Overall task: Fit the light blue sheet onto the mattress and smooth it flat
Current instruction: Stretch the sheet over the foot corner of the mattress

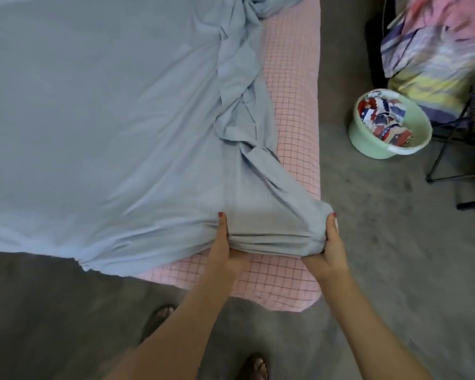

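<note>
At mattress (pixel 291 286) corner, both hands gripping bunched sheet (pixel 93 119)

You had a single view, worn on your head, and it looked forward and steeply down from standing height over the near corner of the mattress (pixel 291 283). Its wide lens bowed the edges. Your left hand (pixel 226 242) and right hand (pixel 331 242) sat close, low in the middle; your feet showed at the bottom edge, the floor (pixel 381 242) filled the right side.
</note>
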